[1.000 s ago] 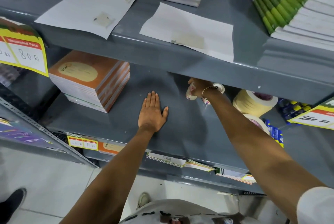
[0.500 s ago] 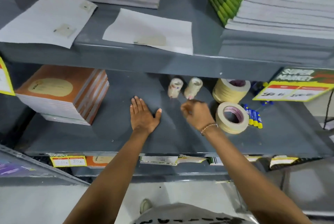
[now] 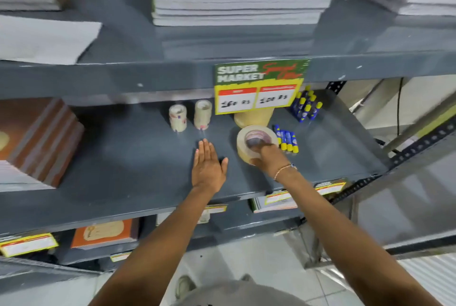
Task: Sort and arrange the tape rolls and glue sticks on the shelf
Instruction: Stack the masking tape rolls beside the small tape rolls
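Glue sticks (image 3: 287,138) right of tape roll (image 3: 254,139) (touching)

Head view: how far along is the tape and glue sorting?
Looks done: two small clear tape rolls stand side by side at the back of the grey metal shelf. In hand: the right hand grips the wide beige masking tape roll; the left hand lies flat. Left: the blue-and-yellow glue sticks lying loose, apart from the upright cluster.

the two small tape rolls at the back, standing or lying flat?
Standing on end. Both small tape rolls show their round core openings facing up, sides vertical on the shelf, apart from both hands.
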Tool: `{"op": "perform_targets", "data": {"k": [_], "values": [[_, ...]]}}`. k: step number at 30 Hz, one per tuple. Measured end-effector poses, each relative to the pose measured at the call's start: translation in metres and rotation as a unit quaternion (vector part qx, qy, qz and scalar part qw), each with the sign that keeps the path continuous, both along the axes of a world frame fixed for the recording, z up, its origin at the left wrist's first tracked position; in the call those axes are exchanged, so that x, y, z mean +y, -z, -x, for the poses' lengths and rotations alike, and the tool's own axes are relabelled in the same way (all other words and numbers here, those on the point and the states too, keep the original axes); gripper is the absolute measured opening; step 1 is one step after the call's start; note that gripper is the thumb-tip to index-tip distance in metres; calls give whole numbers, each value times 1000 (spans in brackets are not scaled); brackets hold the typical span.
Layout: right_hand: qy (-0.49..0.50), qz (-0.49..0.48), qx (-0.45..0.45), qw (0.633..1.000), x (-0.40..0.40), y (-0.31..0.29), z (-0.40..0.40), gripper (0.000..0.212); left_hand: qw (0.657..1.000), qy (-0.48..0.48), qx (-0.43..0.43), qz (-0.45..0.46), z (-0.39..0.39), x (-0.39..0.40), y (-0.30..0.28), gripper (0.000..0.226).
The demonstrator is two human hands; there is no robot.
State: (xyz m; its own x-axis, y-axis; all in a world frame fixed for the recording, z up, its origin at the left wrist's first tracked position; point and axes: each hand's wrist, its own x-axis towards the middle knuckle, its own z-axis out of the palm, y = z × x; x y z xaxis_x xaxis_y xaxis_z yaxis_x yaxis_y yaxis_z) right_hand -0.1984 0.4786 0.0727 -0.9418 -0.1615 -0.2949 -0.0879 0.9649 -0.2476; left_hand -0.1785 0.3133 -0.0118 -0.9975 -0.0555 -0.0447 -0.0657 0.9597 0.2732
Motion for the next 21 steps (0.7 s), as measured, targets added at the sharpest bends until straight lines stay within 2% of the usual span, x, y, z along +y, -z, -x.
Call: {"op": "perform_targets", "data": {"k": [9, 15, 21], "values": [[-119, -5, 55, 991, 26, 6, 1, 49, 999, -27, 24, 8, 0, 6, 8, 68], [-149, -49, 72, 985, 28, 8, 3, 44, 999, -32, 37, 0, 0, 5, 12, 71], [-178, -51, 81, 979, 26, 9, -5, 44, 998, -33, 50, -23, 1, 3, 14, 71]]}}
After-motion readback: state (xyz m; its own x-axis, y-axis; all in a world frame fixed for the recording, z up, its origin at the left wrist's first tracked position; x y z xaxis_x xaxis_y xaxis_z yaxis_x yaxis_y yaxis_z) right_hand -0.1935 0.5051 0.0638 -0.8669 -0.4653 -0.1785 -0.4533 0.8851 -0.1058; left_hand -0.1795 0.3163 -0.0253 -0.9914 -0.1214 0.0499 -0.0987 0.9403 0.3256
